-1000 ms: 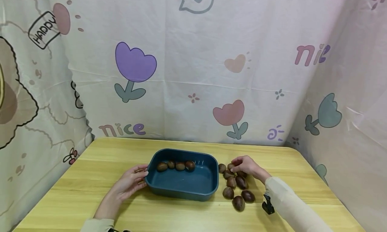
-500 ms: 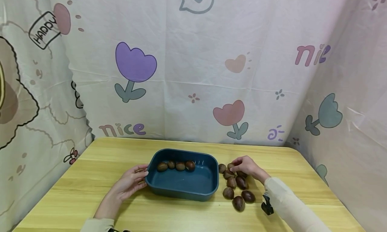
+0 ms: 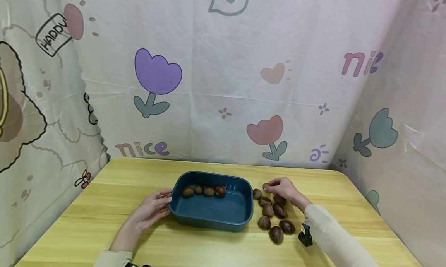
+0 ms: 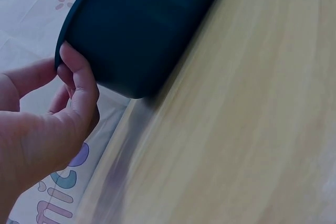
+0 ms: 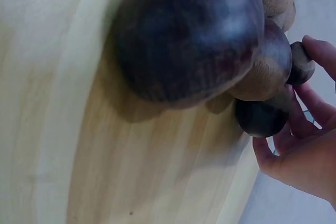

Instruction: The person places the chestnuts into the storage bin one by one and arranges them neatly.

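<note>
a wooden table [image 3: 209, 249] bears the blue tray [image 3: 212, 213]; behind the tray hangs a printed cloth [image 3: 223, 65]. at the tray's left, the left hand [image 3: 150, 211] pinches its rim [image 4: 75, 14]; at its right, the right hand [image 3: 286, 189] pinches a chestnut [image 3: 266, 186] near loose chestnuts [image 3: 279, 211]. four sit inside.

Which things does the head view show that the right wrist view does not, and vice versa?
Only the head view shows the left hand, gripping the tray, and the row of brown nuts inside it.
Only the right wrist view shows the lower fingers of the right hand.
Both show that hand pinching a small nut, other nuts nearby and the wooden tabletop.
</note>
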Demonstrator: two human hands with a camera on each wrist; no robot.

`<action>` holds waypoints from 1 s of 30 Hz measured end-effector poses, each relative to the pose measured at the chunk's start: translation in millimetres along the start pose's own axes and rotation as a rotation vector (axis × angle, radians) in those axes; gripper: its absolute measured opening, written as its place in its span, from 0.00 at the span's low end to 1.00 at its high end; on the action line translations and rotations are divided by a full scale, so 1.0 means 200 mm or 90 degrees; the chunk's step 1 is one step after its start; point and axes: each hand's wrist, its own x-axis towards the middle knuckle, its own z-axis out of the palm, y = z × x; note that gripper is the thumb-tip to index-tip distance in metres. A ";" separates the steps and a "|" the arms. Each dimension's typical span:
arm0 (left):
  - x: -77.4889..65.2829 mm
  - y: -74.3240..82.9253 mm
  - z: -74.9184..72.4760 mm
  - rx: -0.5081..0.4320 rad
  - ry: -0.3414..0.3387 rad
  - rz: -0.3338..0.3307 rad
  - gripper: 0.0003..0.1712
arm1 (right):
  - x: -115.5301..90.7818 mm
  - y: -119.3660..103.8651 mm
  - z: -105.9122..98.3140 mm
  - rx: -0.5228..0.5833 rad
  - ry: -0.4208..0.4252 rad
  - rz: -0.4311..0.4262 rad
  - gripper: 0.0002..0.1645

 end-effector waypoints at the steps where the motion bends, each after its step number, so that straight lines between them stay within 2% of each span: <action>1: 0.00 0.00 0.00 0.001 0.000 0.001 0.17 | 0.00 0.00 0.00 0.005 0.002 0.001 0.18; 5: 0.00 0.00 -0.01 0.003 -0.004 0.005 0.17 | 0.01 -0.01 -0.01 0.011 0.012 0.006 0.19; 11: 0.00 0.00 -0.02 0.002 -0.006 0.004 0.17 | 0.01 -0.06 0.00 0.000 0.034 -0.031 0.20; 18: 0.00 -0.01 -0.01 0.001 -0.008 0.007 0.17 | -0.02 -0.14 0.03 0.040 0.006 -0.077 0.20; 28: 0.00 -0.01 -0.01 -0.008 -0.009 0.008 0.14 | -0.07 -0.28 0.05 0.142 -0.040 -0.031 0.23; 30: 0.00 -0.01 -0.01 -0.007 -0.010 0.009 0.14 | -0.08 -0.31 0.06 0.139 -0.048 -0.032 0.22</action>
